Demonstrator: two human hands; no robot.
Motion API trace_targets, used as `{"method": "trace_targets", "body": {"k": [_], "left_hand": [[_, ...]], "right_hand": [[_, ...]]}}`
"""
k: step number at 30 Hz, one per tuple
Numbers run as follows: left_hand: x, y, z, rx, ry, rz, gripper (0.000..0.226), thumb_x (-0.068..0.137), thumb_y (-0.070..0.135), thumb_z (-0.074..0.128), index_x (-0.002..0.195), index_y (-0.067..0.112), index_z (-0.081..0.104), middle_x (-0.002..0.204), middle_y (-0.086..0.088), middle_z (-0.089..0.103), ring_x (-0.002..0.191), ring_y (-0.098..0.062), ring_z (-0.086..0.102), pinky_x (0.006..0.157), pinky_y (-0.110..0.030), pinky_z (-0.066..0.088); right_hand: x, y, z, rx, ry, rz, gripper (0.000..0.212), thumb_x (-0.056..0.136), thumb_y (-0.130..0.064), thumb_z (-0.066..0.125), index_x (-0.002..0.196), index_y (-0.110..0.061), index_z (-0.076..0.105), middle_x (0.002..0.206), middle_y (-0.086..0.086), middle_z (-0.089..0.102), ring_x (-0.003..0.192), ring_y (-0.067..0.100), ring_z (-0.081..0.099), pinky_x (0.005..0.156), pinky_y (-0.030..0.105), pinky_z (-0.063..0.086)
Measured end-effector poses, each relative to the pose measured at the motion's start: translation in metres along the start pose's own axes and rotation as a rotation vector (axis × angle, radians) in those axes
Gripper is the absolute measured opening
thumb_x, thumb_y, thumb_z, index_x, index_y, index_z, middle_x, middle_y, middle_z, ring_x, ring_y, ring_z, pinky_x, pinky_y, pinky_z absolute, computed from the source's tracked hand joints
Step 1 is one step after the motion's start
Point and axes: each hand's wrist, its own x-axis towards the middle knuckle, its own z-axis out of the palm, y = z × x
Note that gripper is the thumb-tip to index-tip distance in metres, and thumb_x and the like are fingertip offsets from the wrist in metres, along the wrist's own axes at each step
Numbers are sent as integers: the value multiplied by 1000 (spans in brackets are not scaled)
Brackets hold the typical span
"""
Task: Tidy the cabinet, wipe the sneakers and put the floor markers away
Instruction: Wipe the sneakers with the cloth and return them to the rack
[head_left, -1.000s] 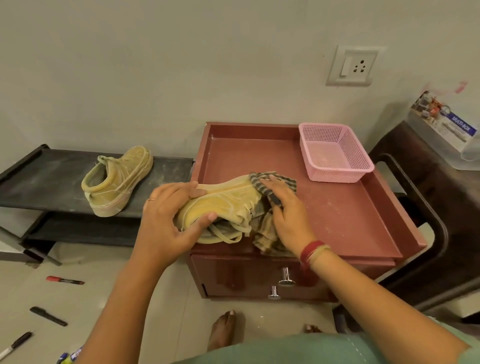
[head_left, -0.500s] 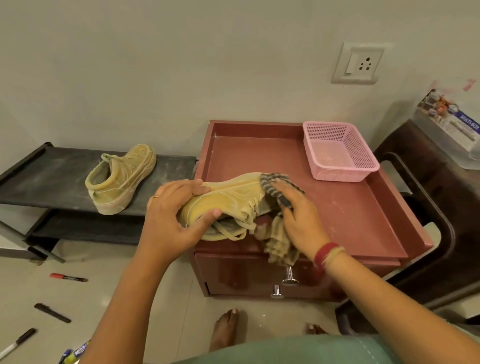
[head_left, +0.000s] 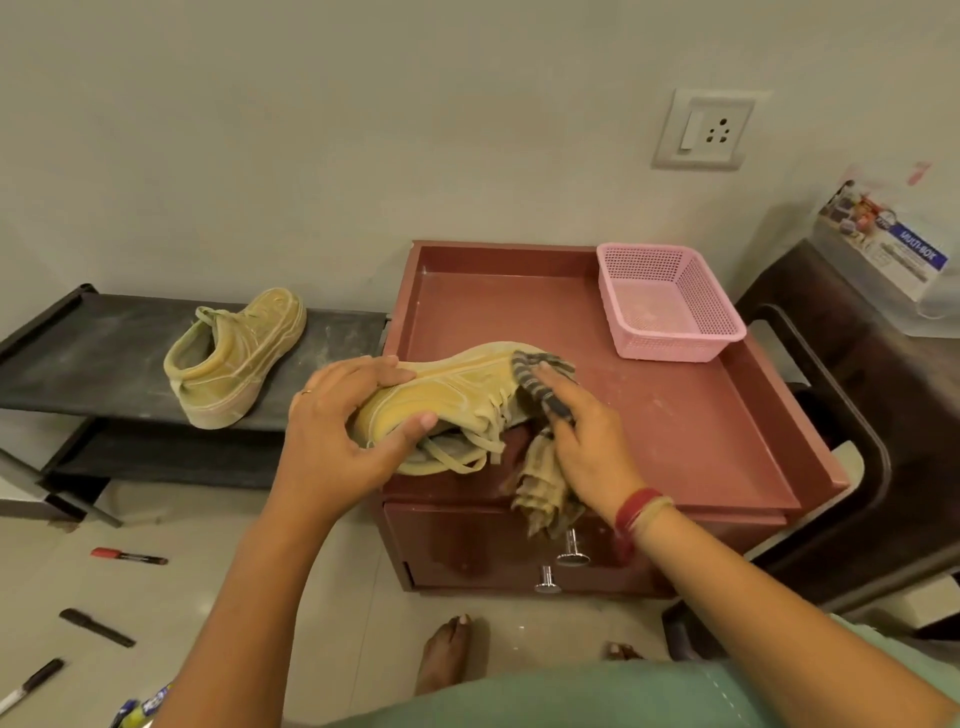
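A tan sneaker (head_left: 457, 395) lies on its side at the front left corner of the red-brown cabinet top (head_left: 675, 415). My left hand (head_left: 343, 431) grips its toe end, thumb under the sole. My right hand (head_left: 582, 447) holds a striped cloth (head_left: 540, 384) against the sneaker's ankle side; the cloth's tail hangs over the cabinet front. The second tan sneaker (head_left: 234, 358) stands on the black shoe rack (head_left: 78, 364) at left. Several markers lie on the floor at lower left: a red one (head_left: 130, 557), a black one (head_left: 96, 627) and another black one (head_left: 31, 686).
A pink mesh basket (head_left: 670, 306) sits at the cabinet's back right corner. The cabinet front has two metal knobs (head_left: 571, 551). A dark chair (head_left: 857, 415) stands to the right with a plastic box (head_left: 893, 260) on it. My bare feet (head_left: 447, 654) are by the cabinet.
My right hand has slid the cloth along the sneaker's ankle side and lifted the cloth's tail slightly. My left hand keeps its grip on the toe.
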Motion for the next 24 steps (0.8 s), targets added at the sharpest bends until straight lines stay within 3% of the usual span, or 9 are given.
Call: {"method": "trace_targets", "body": {"k": [2, 5, 9, 11, 13, 16, 19, 21, 24], "left_hand": [[0, 1, 0, -7, 1, -8, 49, 74, 57, 63, 104, 19, 70, 112, 8, 66, 112, -5, 56, 100, -19, 36], [-1, 0, 0, -20, -1, 9, 49, 74, 56, 65, 104, 18, 70, 113, 5, 66, 113, -8, 56, 100, -20, 36], [-4, 2, 1, 0, 11, 19, 51, 73, 57, 66, 105, 18, 69, 114, 5, 65, 113, -12, 57, 99, -43, 43], [-4, 2, 2, 6, -1, 26, 52, 73, 59, 65, 106, 20, 68, 115, 7, 64, 114, -11, 56, 97, -49, 43], [-7, 0, 1, 15, -7, 18, 57, 72, 61, 65, 113, 21, 63, 117, 13, 61, 114, -3, 53, 97, -50, 43], [-9, -1, 1, -21, -32, -32, 70, 68, 63, 66, 123, 24, 48, 118, 23, 50, 110, 3, 48, 96, -48, 44], [-10, -2, 0, -34, -56, -8, 74, 68, 63, 68, 125, 21, 45, 115, 17, 51, 109, -7, 53, 93, -50, 46], [-9, -2, -1, -22, -65, 11, 71, 69, 63, 67, 123, 21, 47, 115, 18, 52, 108, -4, 52, 91, -51, 46], [-7, 0, 0, 6, -36, -6, 62, 70, 64, 63, 116, 25, 50, 114, 23, 51, 107, 10, 45, 93, -51, 44]], "right_hand": [[0, -4, 1, -2, 13, 7, 55, 86, 11, 45, 133, -18, 49, 136, -4, 48, 130, 11, 41, 109, 21, 29], [-11, -12, 6, 14, -110, -115, 59, 84, 14, 44, 132, -18, 50, 134, -10, 47, 127, 1, 39, 109, 15, 29], [11, 3, -14, 16, -15, 66, 49, 86, 12, 43, 124, -16, 58, 118, -5, 59, 116, 15, 54, 97, 19, 39], [12, -8, -17, 141, 34, 77, 43, 89, 10, 42, 119, -16, 59, 115, -3, 62, 107, 10, 58, 94, 18, 43], [9, -28, -15, 213, 59, -48, 44, 89, 10, 42, 119, -18, 58, 120, -1, 62, 111, 3, 56, 97, 16, 41], [7, -54, -4, 149, -53, -252, 45, 87, 5, 47, 124, -18, 58, 127, -2, 59, 122, 6, 49, 105, 28, 39], [-5, -57, 21, 17, -289, -295, 43, 92, -13, 49, 131, -30, 51, 142, -9, 45, 137, 3, 27, 118, 34, 13], [-4, -43, 25, -66, -283, -257, 40, 92, -40, 44, 132, -46, 42, 148, -19, 31, 142, 1, 11, 115, 40, -5], [12, -30, 13, -79, -160, -46, 38, 80, -66, 29, 118, -66, 31, 146, -27, 17, 140, 1, 2, 114, 53, -5]]}}
